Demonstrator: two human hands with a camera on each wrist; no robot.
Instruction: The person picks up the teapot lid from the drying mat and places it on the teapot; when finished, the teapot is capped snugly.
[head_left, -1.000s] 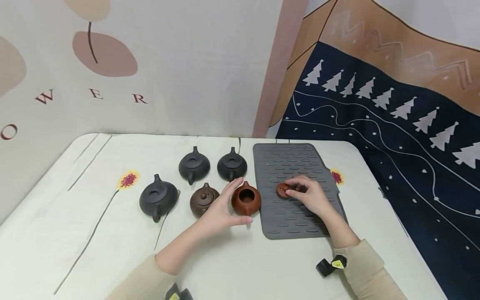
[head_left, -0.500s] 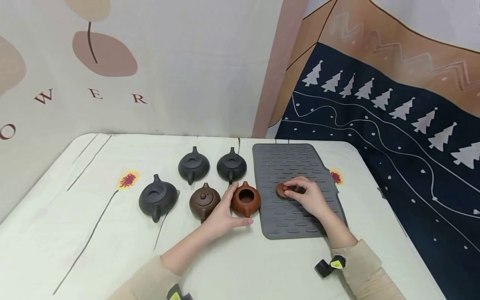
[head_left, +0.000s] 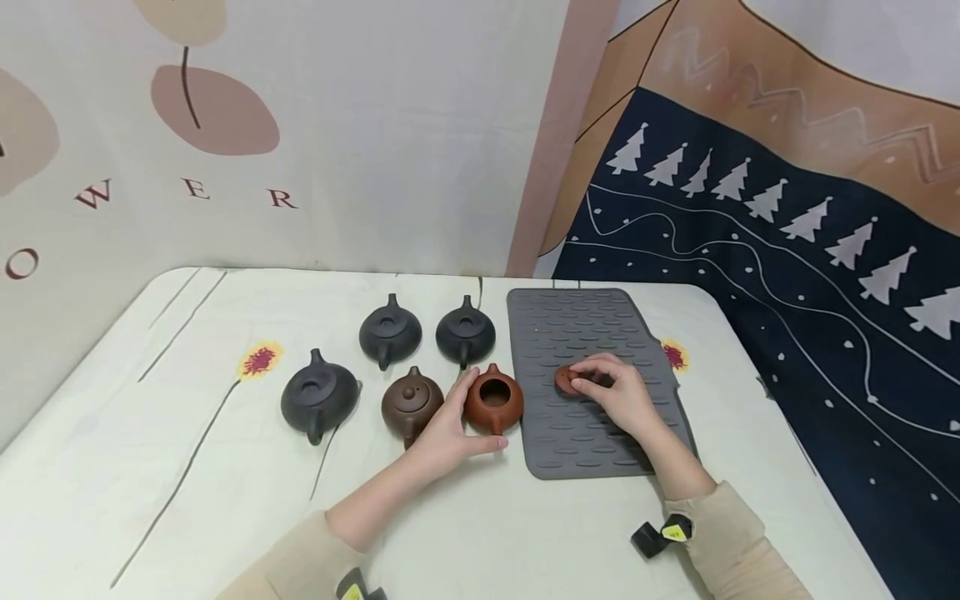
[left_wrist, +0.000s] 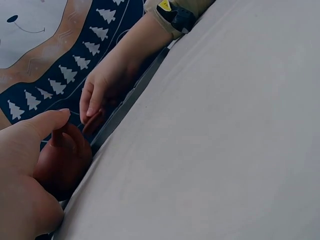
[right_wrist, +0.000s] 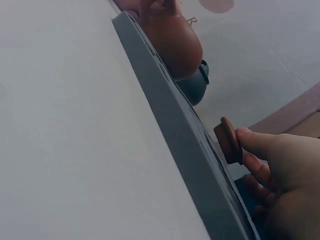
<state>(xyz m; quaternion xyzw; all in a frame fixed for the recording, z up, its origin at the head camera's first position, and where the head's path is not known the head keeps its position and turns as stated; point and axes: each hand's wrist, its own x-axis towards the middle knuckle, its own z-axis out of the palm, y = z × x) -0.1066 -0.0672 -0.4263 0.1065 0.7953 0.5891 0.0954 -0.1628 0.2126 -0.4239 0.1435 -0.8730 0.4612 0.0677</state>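
Note:
My left hand (head_left: 442, 429) reaches round the left side of a reddish-brown teapot (head_left: 512, 408), with straight fingers along its far left side and the thumb by its handle at the front. This teapot has no lid on, and its round dark opening faces up. Between thumb and fingertips, my right hand (head_left: 621, 393) pinches a small round reddish-brown teapot lid (head_left: 565, 382). The right wrist view shows the lid (right_wrist: 229, 142) close over the grey mat (head_left: 555, 442). In the left wrist view, the thumb (left_wrist: 52, 120) overlaps the teapot handle (left_wrist: 75, 137).
A dark brown teapot (head_left: 411, 402), lid on, stands just left of my left hand. Behind and left are black teapots: one at far left (head_left: 318, 396), another at the back (head_left: 390, 332), and a third (head_left: 466, 333) behind the reddish one. White cloth (head_left: 187, 500) covers the table.
My left hand has drawn in slightly closer to the reddish teapot, its fingertips lowering along the far left side. The right hand and the lid have hardly moved.

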